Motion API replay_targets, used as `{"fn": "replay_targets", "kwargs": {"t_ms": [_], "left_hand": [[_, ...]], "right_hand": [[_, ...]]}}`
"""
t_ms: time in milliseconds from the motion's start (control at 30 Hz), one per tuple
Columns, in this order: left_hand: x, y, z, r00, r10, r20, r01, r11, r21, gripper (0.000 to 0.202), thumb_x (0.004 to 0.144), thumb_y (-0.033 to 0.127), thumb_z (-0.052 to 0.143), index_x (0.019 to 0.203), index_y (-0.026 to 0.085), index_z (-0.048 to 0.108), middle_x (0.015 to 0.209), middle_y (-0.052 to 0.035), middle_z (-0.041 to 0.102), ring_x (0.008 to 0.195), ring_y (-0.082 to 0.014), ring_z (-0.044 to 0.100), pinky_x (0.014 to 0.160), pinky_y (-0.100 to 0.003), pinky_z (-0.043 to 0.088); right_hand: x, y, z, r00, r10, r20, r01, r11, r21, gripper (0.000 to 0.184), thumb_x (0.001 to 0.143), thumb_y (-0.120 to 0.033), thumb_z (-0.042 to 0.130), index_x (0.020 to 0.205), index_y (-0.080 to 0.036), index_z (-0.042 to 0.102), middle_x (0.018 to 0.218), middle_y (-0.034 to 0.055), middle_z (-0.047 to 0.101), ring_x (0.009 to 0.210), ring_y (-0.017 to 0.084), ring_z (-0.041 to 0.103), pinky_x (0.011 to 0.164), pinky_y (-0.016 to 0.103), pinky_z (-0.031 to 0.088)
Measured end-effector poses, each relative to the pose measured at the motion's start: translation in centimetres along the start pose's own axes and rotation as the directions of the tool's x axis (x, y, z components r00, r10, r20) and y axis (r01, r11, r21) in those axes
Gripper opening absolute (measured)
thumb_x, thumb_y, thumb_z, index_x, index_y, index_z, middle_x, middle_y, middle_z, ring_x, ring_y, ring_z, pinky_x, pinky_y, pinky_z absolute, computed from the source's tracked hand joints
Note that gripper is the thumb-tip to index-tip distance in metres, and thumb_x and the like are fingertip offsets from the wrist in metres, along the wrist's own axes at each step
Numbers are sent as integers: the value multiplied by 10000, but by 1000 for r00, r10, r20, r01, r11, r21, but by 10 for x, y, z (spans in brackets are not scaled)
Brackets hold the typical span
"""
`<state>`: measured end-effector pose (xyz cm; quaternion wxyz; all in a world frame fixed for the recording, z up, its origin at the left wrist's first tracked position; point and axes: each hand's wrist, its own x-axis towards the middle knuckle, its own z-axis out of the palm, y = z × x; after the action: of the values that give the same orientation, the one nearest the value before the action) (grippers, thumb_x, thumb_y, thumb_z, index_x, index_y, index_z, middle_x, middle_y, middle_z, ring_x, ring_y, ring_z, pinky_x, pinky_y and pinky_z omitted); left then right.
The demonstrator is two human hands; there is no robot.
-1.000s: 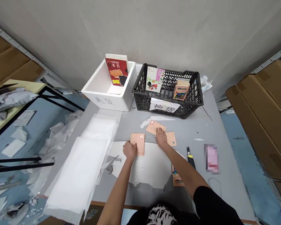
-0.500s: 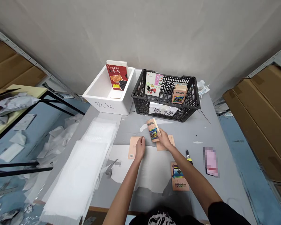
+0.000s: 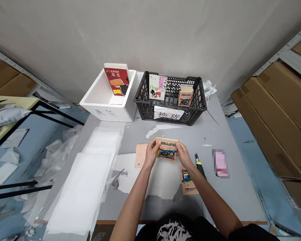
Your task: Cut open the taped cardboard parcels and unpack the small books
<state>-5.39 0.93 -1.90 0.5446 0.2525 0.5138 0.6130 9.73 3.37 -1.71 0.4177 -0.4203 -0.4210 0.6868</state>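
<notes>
A small booklet with an orange-pink cover and a bright picture is held level above the table, its front toward me. My left hand pinches its left edge. On the opposite edge, the fingers of my right hand are closed. Just beyond my left hand lies a face-down booklet with a barcode, partly covered by the hand. Another booklet lies under my right forearm, which hides part of it. A black and yellow utility knife rests right of that forearm.
Behind the hands stand a white foam box with a red book and a black plastic crate holding books. White foam sheets cover the table's left side. A blurred pink phone-like object lies right. Cardboard boxes line the right.
The booklet in my right hand has come closer and turned level. My left hand has left the face-down booklet and grips the held one too. The booklet beneath my right hand no longer shows.
</notes>
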Motion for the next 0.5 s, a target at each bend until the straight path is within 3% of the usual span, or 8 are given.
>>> {"fn": "replay_targets", "kwargs": {"t_ms": [200, 367, 500], "left_hand": [[-1, -1, -8, 999, 45, 15, -46, 998, 36, 354, 683, 488, 700, 769, 159, 601, 729, 14, 608, 681, -116, 547, 673, -228, 432], [-5, 1, -10, 999, 50, 20, -51, 997, 60, 354, 687, 483, 698, 798, 158, 616, 752, 3, 614, 696, -121, 553, 685, -231, 434], [-12, 9, -4, 999, 30, 31, -33, 996, 84, 331, 694, 468, 691, 744, 163, 573, 715, 17, 572, 664, -109, 519, 651, -220, 410]], "right_hand": [[-2, -17, 15, 1000, -12, -7, 13, 988, 151, 375, 700, -603, 649, 752, -235, 595, 685, -24, 584, 665, 149, 560, 626, 250, 462], [-3, -23, 17, 998, 44, -40, -33, 971, 236, 340, 691, -529, 702, 650, -237, 531, 610, -49, 533, 620, 126, 538, 612, 232, 449], [1, -27, 17, 992, 118, -37, -103, 954, 280, 324, 659, -500, 731, 673, -232, 550, 620, -41, 588, 663, 148, 592, 625, 247, 476]]}}
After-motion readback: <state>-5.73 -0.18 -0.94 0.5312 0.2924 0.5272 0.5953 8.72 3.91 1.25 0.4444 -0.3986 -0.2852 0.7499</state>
